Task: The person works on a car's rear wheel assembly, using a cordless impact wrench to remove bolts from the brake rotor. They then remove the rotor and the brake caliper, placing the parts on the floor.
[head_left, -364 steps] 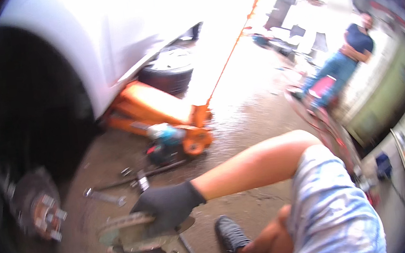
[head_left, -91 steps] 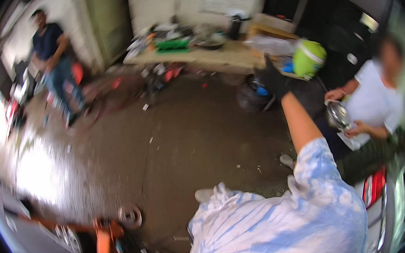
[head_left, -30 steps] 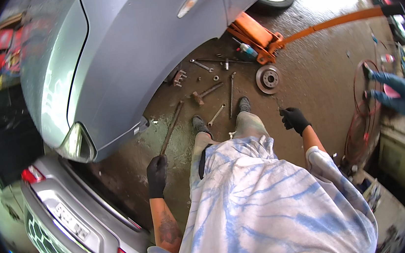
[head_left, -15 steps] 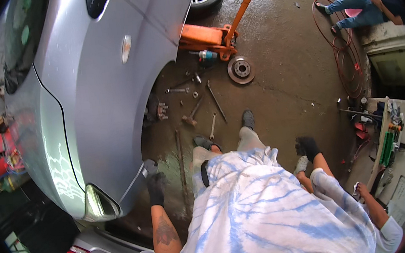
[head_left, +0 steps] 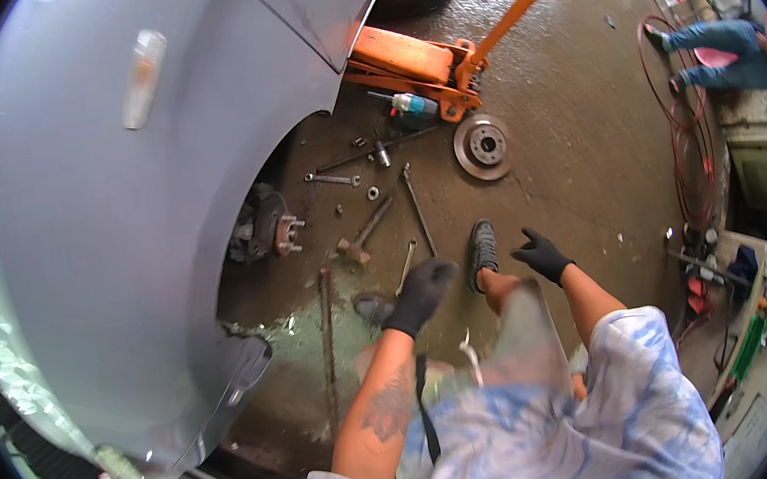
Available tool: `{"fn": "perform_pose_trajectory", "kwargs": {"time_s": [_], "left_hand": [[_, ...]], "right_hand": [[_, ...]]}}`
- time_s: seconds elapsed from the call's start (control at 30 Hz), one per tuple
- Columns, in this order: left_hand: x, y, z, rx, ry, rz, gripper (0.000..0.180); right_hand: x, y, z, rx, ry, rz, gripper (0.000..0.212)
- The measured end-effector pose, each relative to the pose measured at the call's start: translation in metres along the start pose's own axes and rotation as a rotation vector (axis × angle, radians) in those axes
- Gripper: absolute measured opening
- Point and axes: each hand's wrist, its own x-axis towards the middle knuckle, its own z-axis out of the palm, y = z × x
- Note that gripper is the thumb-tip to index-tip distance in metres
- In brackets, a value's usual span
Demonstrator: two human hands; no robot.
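My left hand point(head_left: 420, 296), in a dark glove, hovers over the floor with its back toward me; its fingers are hidden. A combination wrench point(head_left: 408, 263) lies just beyond it, partly covered. My right hand point(head_left: 542, 257), gloved too, hangs in the air near my right shoe, fingers apart and nothing in them. Beyond the hands lie a hammer point(head_left: 368, 230), a long wrench point(head_left: 417, 206), a shorter wrench point(head_left: 333, 179) and a socket tool point(head_left: 381, 154). A brake disc point(head_left: 473, 149) rests flat farther off.
The silver car's fender point(head_left: 164, 197) fills the left, its wheel hub point(head_left: 286, 235) exposed. An orange floor jack point(head_left: 406, 55) reaches under it, a power tool point(head_left: 413, 105) alongside. A long bar point(head_left: 328, 339) lies at left. Red hose point(head_left: 653, 90) and a seated person point(head_left: 714, 46) are at right.
My left hand has come away from the fender's lower edge toward the middle. My right hand has swung inward and forward. The view has shifted nearer the tools and hub.
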Motion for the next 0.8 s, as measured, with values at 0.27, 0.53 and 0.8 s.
{"fn": "perform_pose_trajectory", "kwargs": {"time_s": [0.27,0.53,0.8], "left_hand": [[0.169,-0.183,0.014,-0.179,0.181,0.02,0.028],[0.248,-0.259,-0.033,-0.374,0.354,0.37,0.024],[0.253,-0.219,-0.092,-0.334,0.46,0.538,0.019]], "right_hand": [[0.421,-0.066,0.033,-0.576,0.283,-0.599,0.076],[0.551,-0.148,0.089,-0.305,0.369,-1.067,0.03],[0.522,-0.168,0.075,0.016,0.235,-0.973,0.02]]}}
